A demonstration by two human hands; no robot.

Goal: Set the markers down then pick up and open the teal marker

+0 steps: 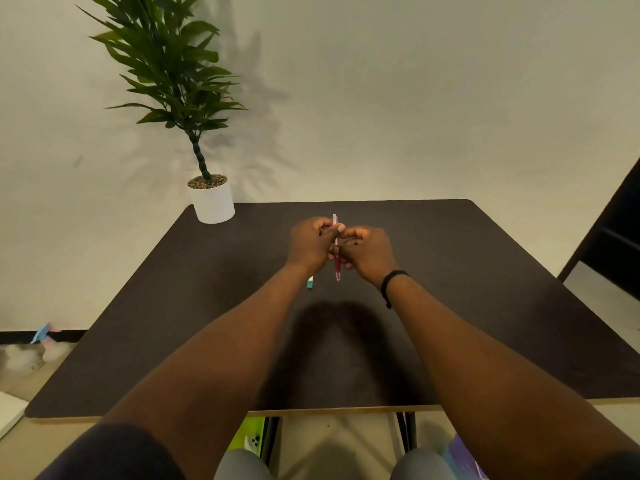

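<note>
— Hands? Where?
— Over the dark counter (450, 289), close together. Left hand (310, 245) curled round the pink pen's (335, 221) top, right hand (367, 252) pinching lower down.
— Pen pointing which way?
— Up and down, long way, right between both hands. Small teal cap (310, 283) lying just beside.

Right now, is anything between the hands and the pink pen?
Nothing visible. The left hand and the right hand both already hold the pink pen above the table.
</note>
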